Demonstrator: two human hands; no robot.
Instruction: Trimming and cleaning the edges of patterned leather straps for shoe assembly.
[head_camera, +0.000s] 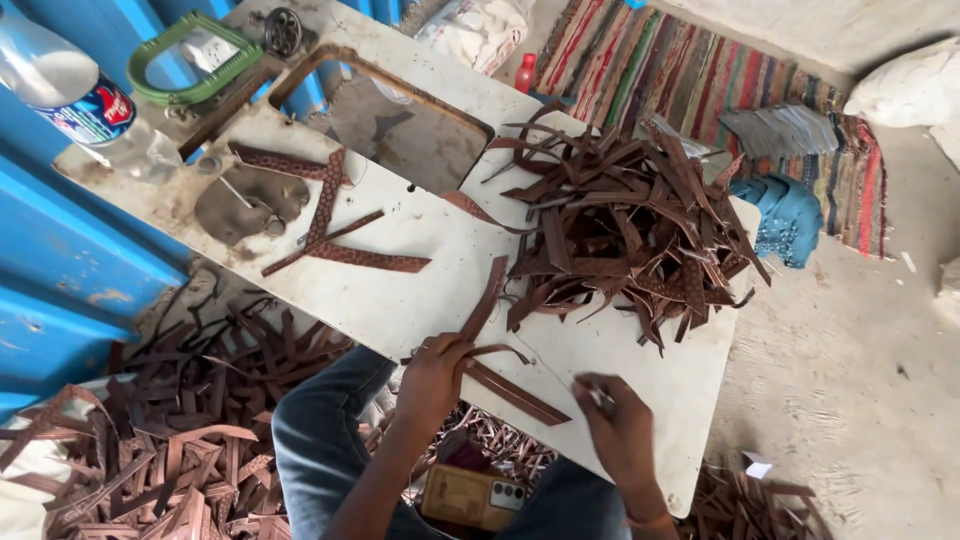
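My left hand (435, 375) presses down on the crossing ends of two brown leather strips (510, 390) near the front edge of a worn white table (400, 290). One strip runs up towards a big heap of brown strips (630, 220); the other lies flat towards my right hand (620, 425). My right hand rests on the table just right of that strip, fingers pinched on a small pale object (600, 398) that I cannot identify.
A few strips (340, 235) lie on the table's left part beside a rectangular cut-out (400, 120). A plastic bottle (80, 100) and a green-framed mirror (190, 55) stand at far left. A phone (475, 495) lies on my lap. Strips (170, 430) litter the floor; striped rug (700, 80) beyond.
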